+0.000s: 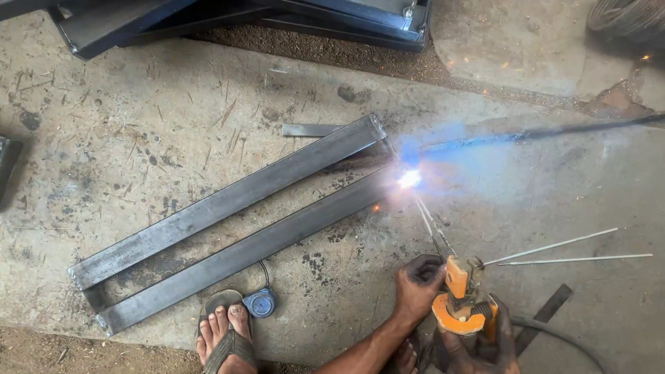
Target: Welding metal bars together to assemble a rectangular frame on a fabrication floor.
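Two long grey steel tubes [228, 228] lie side by side on the concrete floor, joined by short cross pieces at their ends. A bright welding arc [409, 179] burns at the right end of the nearer tube. A thin electrode [429, 221] runs from the arc back to an orange electrode holder [460, 298]. My right hand [493, 341] grips the holder's handle from below. My left hand [418, 282], dark with grime, curls against the holder's left side at its jaw.
Two spare electrodes [554, 246] lie on the floor to the right. A sandalled foot [223, 334] rests by a small blue round object with a wire [262, 303]. A flat strip [310, 129] lies behind the tubes. Dark steel frames [242, 17] fill the top. A cable [554, 129] runs right.
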